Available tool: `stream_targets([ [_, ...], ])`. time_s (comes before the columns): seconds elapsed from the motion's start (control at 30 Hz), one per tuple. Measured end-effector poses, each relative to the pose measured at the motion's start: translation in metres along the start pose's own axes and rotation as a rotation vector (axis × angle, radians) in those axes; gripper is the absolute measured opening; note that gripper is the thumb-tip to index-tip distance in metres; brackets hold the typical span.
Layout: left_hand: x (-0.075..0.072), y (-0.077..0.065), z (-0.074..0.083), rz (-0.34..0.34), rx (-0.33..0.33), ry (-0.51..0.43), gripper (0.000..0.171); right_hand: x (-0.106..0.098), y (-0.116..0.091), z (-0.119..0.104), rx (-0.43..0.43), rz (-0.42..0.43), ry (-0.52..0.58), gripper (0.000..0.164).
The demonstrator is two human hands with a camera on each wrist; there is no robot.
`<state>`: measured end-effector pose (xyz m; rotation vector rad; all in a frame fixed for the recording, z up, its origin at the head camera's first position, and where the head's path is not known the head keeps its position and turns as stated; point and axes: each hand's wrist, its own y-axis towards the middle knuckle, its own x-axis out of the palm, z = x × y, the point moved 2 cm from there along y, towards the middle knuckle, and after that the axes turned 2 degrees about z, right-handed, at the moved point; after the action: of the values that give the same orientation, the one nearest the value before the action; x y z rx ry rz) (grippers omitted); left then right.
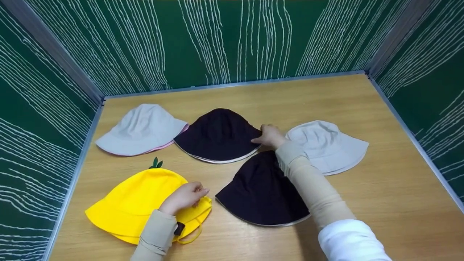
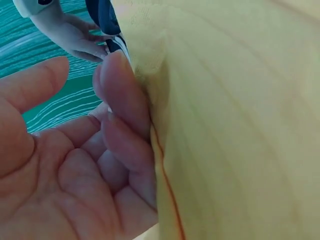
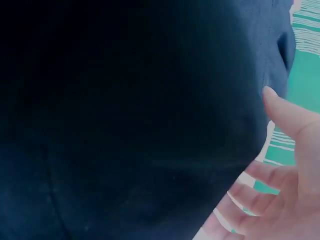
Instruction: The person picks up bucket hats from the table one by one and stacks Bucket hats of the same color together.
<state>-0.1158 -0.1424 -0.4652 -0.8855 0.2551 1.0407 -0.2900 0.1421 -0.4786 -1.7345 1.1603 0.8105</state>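
Right grip [image 1: 271, 136]: my thumb over and fingers under the right brim of the upper black hat [image 1: 219, 137], holding it; centre of frame, on the worktop [image 1: 391, 203].
Left grip [image 1: 184, 197]: fingers loosely bent, touching the edge of the yellow hat [image 1: 145, 195], lower left; thumb clear, nothing pinched.
Also listed: pink-edged white hat [image 1: 141, 130], upper left; lower black hat [image 1: 266, 192], lower centre, partly hidden by my right sleeve [image 1: 315, 185]; plain white hat [image 1: 331, 150], right of centre.
Step in hand, by my judgement: handling the upper black hat by its brim.
Next move: calls, I judge, for a firm pinch there, clear of neighbouring brims.
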Motion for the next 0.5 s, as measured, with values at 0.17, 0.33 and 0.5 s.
stream_targets([
  [0.17, 0.0001, -0.0015, 0.004, 0.007, 0.034, 0.007, 0.03, 0.0004, -0.0003, 0.0013, 0.015, 0.041, -0.112, 0.066],
  [0.33, 0.0004, -0.0021, 0.0061, 0.02, 0.035, 0.01, 0.028, 0.0026, 0.0005, 0.0006, 0.012, 0.059, -0.082, 0.064],
  [0.5, 0.0012, -0.0019, 0.0054, 0.022, 0.027, 0.028, 0.028, 0.0051, 0.002, -0.0056, -0.006, 0.062, -0.044, 0.061],
])
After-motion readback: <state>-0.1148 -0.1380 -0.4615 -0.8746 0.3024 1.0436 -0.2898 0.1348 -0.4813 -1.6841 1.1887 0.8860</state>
